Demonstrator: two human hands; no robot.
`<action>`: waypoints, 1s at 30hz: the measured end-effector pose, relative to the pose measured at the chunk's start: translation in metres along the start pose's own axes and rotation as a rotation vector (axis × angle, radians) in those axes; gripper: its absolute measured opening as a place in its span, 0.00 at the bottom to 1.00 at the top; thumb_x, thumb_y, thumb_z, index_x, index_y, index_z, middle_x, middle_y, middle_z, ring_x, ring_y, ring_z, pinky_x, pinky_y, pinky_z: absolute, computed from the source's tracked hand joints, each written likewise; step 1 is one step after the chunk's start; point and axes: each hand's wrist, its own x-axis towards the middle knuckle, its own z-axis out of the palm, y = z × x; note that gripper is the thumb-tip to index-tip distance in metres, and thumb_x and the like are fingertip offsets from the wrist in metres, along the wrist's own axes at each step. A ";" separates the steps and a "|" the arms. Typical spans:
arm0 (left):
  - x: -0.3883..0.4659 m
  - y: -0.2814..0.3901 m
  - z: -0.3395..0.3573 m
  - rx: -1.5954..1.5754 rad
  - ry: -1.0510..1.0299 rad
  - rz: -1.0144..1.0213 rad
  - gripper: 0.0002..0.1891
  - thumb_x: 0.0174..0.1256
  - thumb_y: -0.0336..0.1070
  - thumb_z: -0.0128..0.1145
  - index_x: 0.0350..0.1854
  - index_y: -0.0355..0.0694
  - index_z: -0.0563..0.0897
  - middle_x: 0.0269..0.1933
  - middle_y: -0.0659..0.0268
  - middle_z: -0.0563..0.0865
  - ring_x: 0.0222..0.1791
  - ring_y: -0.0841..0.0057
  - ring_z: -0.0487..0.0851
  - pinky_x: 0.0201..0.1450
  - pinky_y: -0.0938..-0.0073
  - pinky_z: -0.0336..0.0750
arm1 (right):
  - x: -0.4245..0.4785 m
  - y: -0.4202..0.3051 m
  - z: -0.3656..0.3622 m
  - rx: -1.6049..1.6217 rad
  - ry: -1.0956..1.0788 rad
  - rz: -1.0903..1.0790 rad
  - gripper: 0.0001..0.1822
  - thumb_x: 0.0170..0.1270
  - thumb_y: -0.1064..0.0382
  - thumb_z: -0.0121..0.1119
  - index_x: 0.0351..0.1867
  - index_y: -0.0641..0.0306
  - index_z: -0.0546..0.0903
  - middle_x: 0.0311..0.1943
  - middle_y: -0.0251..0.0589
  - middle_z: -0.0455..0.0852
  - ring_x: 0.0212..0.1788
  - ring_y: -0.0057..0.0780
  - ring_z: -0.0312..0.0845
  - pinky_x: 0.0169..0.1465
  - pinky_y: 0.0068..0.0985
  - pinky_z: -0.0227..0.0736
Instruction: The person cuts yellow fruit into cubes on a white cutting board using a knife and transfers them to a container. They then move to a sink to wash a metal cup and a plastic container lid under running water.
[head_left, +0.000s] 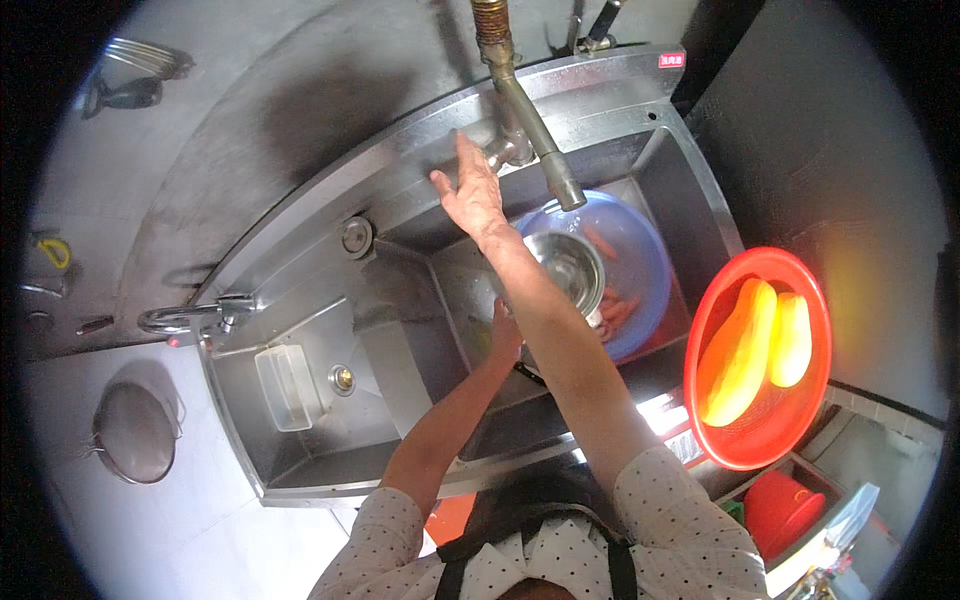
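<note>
My right hand (474, 184) reaches to the base of the faucet (547, 154) at the sink's back, fingers spread beside its valve handle, which it may touch. Lower down, my left hand (508, 330) is at the near left side of a stainless steel bowl (574, 262), partly behind my right forearm; its grip is hard to make out. The bowl overlaps a blue plastic basin (649, 255) with water and carrots (619, 311) inside. A black-handled tool (529, 373), perhaps a knife, lies below my left hand, partly hidden by my right arm.
A red plastic basket (697, 360) with large yellow-orange vegetables (739, 352) stands at the right. The left sink compartment holds a clear plastic container (289, 390). A second faucet (180, 319) is at the left end, with a round mesh strainer (135, 433) on the counter. A red bucket (780, 514) is at lower right.
</note>
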 end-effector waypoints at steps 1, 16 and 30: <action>0.000 0.008 0.004 0.054 -0.015 0.075 0.34 0.59 0.38 0.61 0.64 0.34 0.60 0.49 0.52 0.80 0.38 0.72 0.81 0.32 0.75 0.76 | -0.004 -0.001 -0.002 -0.005 -0.054 0.021 0.40 0.60 0.55 0.61 0.70 0.68 0.57 0.67 0.56 0.63 0.71 0.49 0.53 0.72 0.39 0.49; 0.037 0.069 0.064 0.517 -0.055 0.132 0.20 0.53 0.29 0.60 0.50 0.37 0.74 0.43 0.61 0.81 0.34 0.79 0.80 0.22 0.81 0.71 | -0.116 0.055 -0.108 0.205 0.362 0.425 0.12 0.67 0.58 0.57 0.33 0.66 0.81 0.22 0.37 0.79 0.24 0.25 0.75 0.29 0.28 0.69; 0.052 0.233 0.092 0.262 0.294 0.726 0.23 0.59 0.23 0.58 0.58 0.35 0.70 0.45 0.67 0.73 0.47 0.74 0.72 0.58 0.70 0.65 | -0.188 0.108 -0.101 1.113 0.088 1.251 0.10 0.67 0.65 0.48 0.46 0.67 0.74 0.33 0.44 0.82 0.23 0.24 0.77 0.18 0.16 0.66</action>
